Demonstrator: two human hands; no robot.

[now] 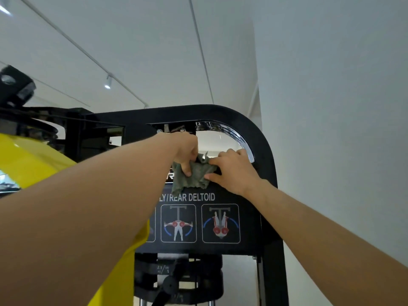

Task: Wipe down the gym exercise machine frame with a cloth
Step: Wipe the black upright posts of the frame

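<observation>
The black machine frame (260,133) is seen arching up and over both hands, with its rounded corner curving down just past the right one. A yellow cover (33,164) is parked off to the outer side of the left forearm and partly hidden by it. Right below the hands, a black placard (249,217) is mounted on the frame, lettered "REAR DELTOID", with exercise diagrams lined up under the wording. Well under the hands a weight stack (176,272) can be made out, pretty dark and blurry tbh. A chrome strip (234,133) is fitted along the inside of the frame's curve, from above the hands down to just behind the right fingers. The left hand (185,151) is curled, and the cloth's upper left part is pinched under its thumb. The right hand (234,171) is closed on the cloth's right edge, nipped between thumb and fingers. The grey-green cloth (194,175) is held crumpled between the two hands, against the placard's top, its lower edge hanging just above the lettering.
</observation>
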